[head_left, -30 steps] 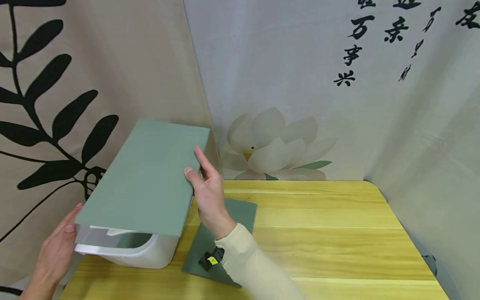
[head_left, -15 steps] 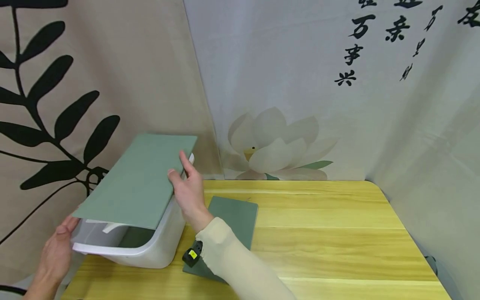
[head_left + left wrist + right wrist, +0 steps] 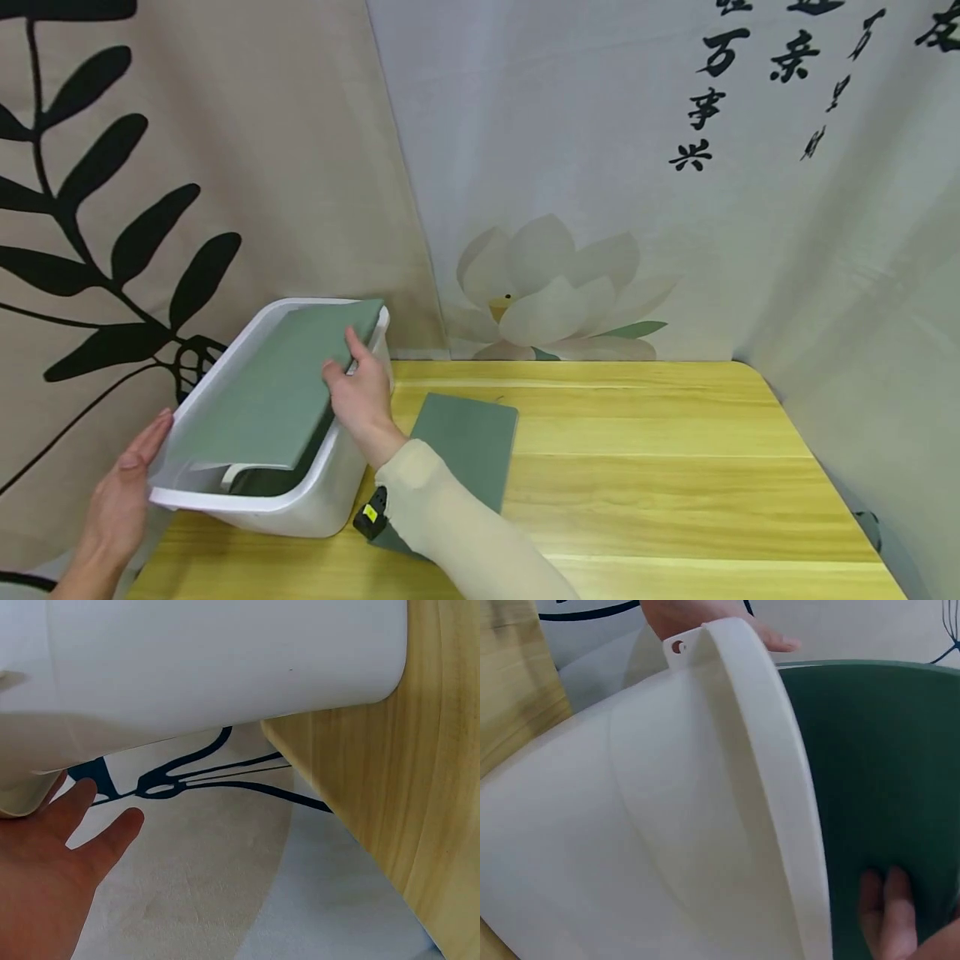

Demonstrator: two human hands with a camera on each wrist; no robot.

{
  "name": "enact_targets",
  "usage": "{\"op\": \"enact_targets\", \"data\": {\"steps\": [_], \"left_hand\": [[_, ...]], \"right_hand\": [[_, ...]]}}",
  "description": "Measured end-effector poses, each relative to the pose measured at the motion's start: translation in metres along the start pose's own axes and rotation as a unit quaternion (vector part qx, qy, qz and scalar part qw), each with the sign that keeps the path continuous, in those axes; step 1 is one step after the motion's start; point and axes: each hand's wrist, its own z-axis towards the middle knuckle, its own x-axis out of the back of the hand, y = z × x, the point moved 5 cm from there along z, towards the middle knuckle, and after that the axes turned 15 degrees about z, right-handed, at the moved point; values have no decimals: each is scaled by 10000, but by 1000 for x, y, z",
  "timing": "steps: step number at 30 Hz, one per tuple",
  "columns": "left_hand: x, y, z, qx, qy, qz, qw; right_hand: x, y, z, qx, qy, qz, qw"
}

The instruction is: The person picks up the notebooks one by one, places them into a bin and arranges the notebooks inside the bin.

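Note:
A thin green notebook (image 3: 277, 383) slants down into a white plastic bin (image 3: 318, 512) at the table's left. My right hand (image 3: 363, 404) pinches its right edge, thumb on top; in the right wrist view, the fingers (image 3: 900, 915) press its dark green underside (image 3: 877, 765). Beneath it, a darker green surface (image 3: 262, 482) and a curled white strip (image 3: 232, 475) show inside the bin; the rest of the inside is covered. My left hand (image 3: 120, 500) rests against the bin's left rim with straight fingers, its thumb spread in the left wrist view.
A second green notebook (image 3: 476, 433) lies flat on the wooden table (image 3: 660, 475), right of the bin, partly under my right sleeve (image 3: 457, 517). The bin reaches over the table's left edge. Printed curtains (image 3: 562, 167) hang behind and at both sides.
My right hand has lowered the notebook from above the bin to within its rim, moving down and left. The bin's back and left rim now show. The left hand stays by the rim.

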Motion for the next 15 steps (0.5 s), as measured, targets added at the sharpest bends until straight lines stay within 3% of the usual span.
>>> {"op": "enact_targets", "data": {"steps": [6, 15], "left_hand": [[4, -1, -1, -172, 110, 49, 9998], [0, 0, 0, 116, -53, 47, 9999]], "right_hand": [[-14, 7, -3, 44, -11, -721, 9974], [-25, 16, 0, 118, -148, -1443, 9894]]}}
